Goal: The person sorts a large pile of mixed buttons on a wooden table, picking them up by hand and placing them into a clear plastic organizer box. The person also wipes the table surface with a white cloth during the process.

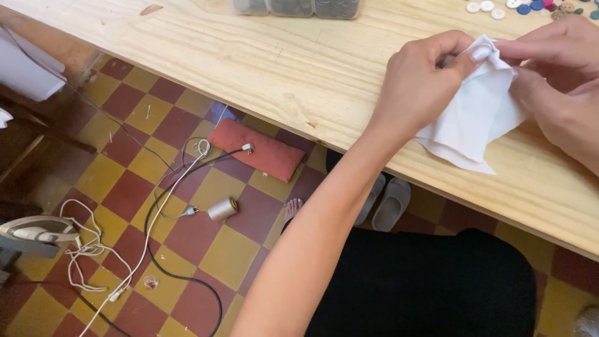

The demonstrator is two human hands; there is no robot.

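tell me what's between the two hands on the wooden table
A white cloth, pinched by the left hand and the right hand, as the head view shows.

A clear container (293, 7) of dark buttons stands at the wooden table's (262, 68) far edge; loose white and blue buttons (499, 9) lie near its far right corner. On the checkered floor (125, 181) lie a red cushion (257, 150), a thread spool (223, 209), cables (156, 212), an iron (37, 231) and grey slippers (384, 200).

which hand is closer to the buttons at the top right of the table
Right. The right hand lies just below the loose buttons, holding the white cloth. The left hand pinches the cloth's top corner farther to the left of them.
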